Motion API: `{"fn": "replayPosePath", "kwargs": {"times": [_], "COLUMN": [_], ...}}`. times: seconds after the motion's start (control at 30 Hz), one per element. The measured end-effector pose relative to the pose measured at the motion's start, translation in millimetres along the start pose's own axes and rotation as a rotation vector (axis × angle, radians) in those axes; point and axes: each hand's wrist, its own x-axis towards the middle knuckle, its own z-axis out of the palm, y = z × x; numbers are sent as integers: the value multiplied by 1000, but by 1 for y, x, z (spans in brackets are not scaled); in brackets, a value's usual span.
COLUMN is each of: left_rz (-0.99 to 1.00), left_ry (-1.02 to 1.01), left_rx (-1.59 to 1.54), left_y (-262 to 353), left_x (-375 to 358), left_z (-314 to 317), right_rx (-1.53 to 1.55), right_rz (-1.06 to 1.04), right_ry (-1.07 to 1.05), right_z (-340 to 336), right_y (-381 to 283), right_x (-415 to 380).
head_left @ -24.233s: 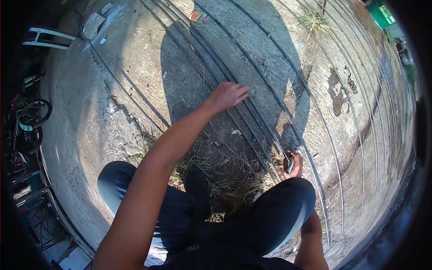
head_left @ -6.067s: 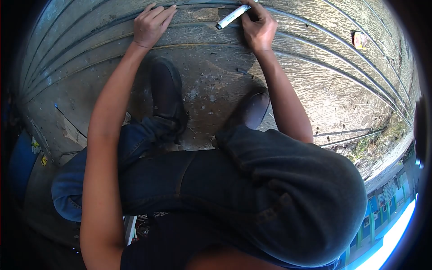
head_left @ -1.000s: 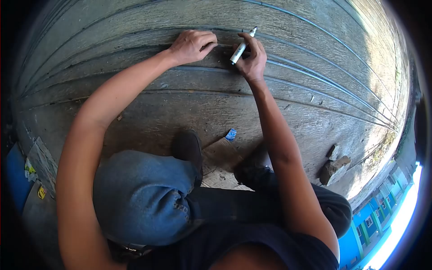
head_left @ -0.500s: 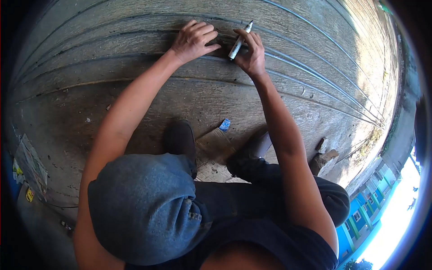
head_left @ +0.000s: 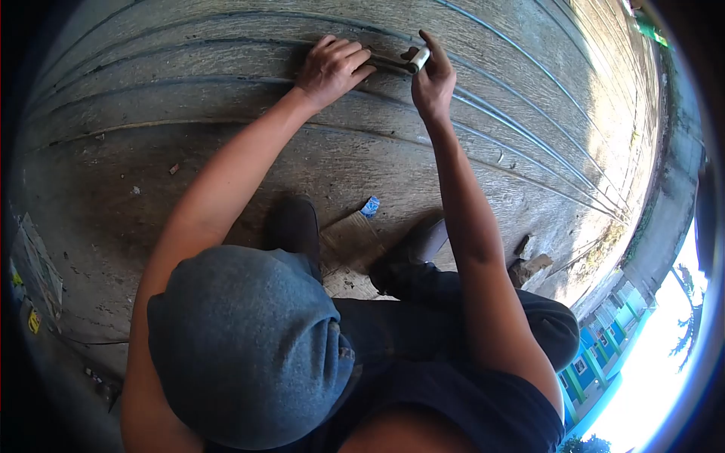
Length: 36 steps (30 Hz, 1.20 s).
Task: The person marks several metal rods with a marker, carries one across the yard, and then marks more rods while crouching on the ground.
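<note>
Several long thin metal rods (head_left: 189,43) run across the concrete floor in front of me. My left hand (head_left: 332,69) is closed over one of these rods, its fingers curled and its thumb pointing right. Just to its right, my right hand (head_left: 434,79) grips a white marker (head_left: 419,60) between thumb and fingers. The marker is now seen nearly end-on, low by the rod, and its tip is hidden. A short gap separates the two hands.
My shoes (head_left: 293,234) stand on the floor beside a flat piece of cardboard (head_left: 353,240). A crumpled blue wrapper (head_left: 370,207) lies at the cardboard's edge. To the right is a broken stone (head_left: 530,269); litter (head_left: 41,272) lies at far left.
My right hand has moved slightly right and turned, swinging the marker from lying across the fingers to pointing down toward the rod. My left hand has shifted slightly right.
</note>
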Motion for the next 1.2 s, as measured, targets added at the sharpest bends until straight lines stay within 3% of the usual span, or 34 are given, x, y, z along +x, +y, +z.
{"fn": "replayPosePath", "kwargs": {"times": [0.03,0.1,0.13,0.3,0.43,0.5,0.67,1.2], "left_rz": [25,53,47,39,27,25,24,40], "left_ry": [17,33,40,34,35,32,45,-15], "left_rx": [-5,-11,-9,-15,-4,-6,-1,24], "left_y": [-1,-1,-1,-3,-5,-4,-5,-4], "left_x": [0,1,1,1,2,1,1,3], "left_z": [0,-1,-1,1,3,3,3,-1], "right_rx": [216,456,455,398,170,225,-2,-67], "right_rz": [-34,117,119,209,71,89,30,-72], "right_ry": [-45,-55,-54,-149,-155,-130,-108,-80], "right_z": [-2,0,0,2,5,8,8,13], "right_y": [-4,-5,-5,-6,-2,-1,0,13], "right_x": [5,11,15,20,16,13,9,7]}}
